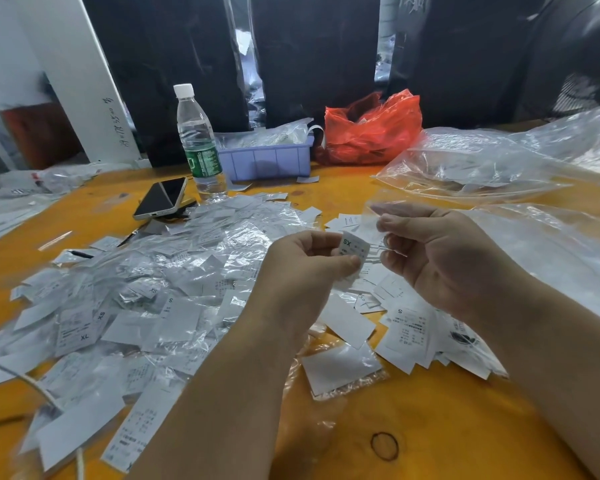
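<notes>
While raised over the label-strewn table (430,427), pinches 1 white XS label (354,245) in the left hand (302,268) grip; pinches a small clear bag (369,211) in the right hand (440,258) grip, just beside.

A person's left hand (305,261) pinches a white size label (354,247) printed "XS", held just beside a small clear bag (378,220) pinched in the right hand (440,258), above a yellow table (447,427). A heap of bagged labels (153,306) spreads to the left. Behind it stand a water bottle (198,140), a phone (161,200), a blue bin (267,162) and a red bag (371,129). A rubber band (384,446) lies near the forearms.
</notes>
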A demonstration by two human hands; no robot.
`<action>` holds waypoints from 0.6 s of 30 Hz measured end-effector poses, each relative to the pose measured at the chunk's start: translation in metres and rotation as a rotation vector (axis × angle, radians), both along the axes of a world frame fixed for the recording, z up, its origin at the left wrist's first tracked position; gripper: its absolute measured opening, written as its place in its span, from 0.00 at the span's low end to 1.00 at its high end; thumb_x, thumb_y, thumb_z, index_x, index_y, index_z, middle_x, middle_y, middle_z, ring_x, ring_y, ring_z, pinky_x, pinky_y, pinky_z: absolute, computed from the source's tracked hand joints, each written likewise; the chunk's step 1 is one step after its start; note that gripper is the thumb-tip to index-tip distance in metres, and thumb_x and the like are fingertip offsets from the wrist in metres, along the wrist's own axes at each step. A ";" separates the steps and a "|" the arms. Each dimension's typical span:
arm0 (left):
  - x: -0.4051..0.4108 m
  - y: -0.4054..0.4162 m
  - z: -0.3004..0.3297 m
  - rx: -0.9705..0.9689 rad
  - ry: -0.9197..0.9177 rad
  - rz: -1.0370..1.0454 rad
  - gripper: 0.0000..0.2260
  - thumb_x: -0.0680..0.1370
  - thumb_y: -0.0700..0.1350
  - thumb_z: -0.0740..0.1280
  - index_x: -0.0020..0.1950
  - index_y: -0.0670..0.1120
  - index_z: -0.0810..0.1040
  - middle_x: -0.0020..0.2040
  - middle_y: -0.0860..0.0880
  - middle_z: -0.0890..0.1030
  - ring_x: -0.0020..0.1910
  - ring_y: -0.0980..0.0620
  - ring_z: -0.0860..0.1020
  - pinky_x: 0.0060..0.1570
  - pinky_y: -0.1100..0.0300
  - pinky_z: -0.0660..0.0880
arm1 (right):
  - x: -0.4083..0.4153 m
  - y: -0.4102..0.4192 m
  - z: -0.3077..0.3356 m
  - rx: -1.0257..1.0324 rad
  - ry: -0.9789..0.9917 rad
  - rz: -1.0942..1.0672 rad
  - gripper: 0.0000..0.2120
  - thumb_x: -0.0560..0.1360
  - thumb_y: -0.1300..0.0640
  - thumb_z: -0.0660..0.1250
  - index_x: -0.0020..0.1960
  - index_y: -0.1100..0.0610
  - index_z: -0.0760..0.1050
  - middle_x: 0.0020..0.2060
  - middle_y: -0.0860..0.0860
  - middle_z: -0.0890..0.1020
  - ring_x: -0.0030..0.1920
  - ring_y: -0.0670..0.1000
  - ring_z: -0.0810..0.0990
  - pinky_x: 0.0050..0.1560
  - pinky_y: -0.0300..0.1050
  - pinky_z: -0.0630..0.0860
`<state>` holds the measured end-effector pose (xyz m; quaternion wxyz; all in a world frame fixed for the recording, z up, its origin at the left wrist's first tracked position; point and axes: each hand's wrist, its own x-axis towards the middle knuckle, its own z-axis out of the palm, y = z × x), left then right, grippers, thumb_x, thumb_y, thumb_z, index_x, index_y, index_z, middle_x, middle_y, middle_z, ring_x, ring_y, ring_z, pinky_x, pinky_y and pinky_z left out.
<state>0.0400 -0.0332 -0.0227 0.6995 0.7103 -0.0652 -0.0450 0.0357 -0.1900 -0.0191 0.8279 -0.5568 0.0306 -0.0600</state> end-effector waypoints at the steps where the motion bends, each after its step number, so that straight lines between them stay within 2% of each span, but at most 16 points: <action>1: -0.001 0.000 0.001 -0.015 -0.001 0.012 0.08 0.71 0.36 0.75 0.47 0.46 0.82 0.37 0.52 0.85 0.28 0.65 0.78 0.24 0.73 0.69 | 0.000 0.000 -0.001 0.003 0.002 0.010 0.07 0.73 0.68 0.67 0.48 0.63 0.82 0.31 0.51 0.79 0.29 0.45 0.73 0.29 0.38 0.73; 5: -0.003 -0.001 0.002 -0.011 -0.050 0.026 0.02 0.74 0.40 0.72 0.44 0.47 0.81 0.36 0.52 0.83 0.26 0.67 0.76 0.25 0.73 0.68 | 0.000 0.000 -0.003 -0.049 0.005 0.047 0.05 0.72 0.62 0.68 0.44 0.60 0.83 0.31 0.50 0.79 0.30 0.45 0.73 0.29 0.39 0.73; 8: -0.004 -0.002 0.000 0.089 -0.104 0.023 0.05 0.77 0.41 0.67 0.42 0.47 0.80 0.37 0.52 0.81 0.27 0.67 0.74 0.25 0.74 0.68 | 0.000 0.000 -0.004 -0.077 0.000 0.053 0.09 0.65 0.54 0.71 0.41 0.58 0.83 0.31 0.50 0.79 0.30 0.46 0.72 0.29 0.39 0.72; 12: -0.006 -0.004 -0.001 0.180 -0.127 -0.032 0.08 0.78 0.42 0.65 0.39 0.48 0.79 0.36 0.53 0.82 0.28 0.65 0.74 0.25 0.73 0.68 | 0.000 0.001 -0.004 -0.092 -0.003 0.037 0.09 0.65 0.49 0.71 0.37 0.55 0.83 0.31 0.48 0.77 0.29 0.45 0.71 0.28 0.38 0.71; 18: -0.008 -0.005 -0.001 0.212 -0.163 -0.139 0.08 0.76 0.44 0.68 0.37 0.48 0.79 0.29 0.57 0.78 0.26 0.64 0.71 0.26 0.72 0.66 | 0.001 0.001 -0.004 -0.129 -0.006 0.046 0.09 0.64 0.52 0.72 0.37 0.57 0.84 0.32 0.50 0.76 0.35 0.49 0.70 0.38 0.45 0.71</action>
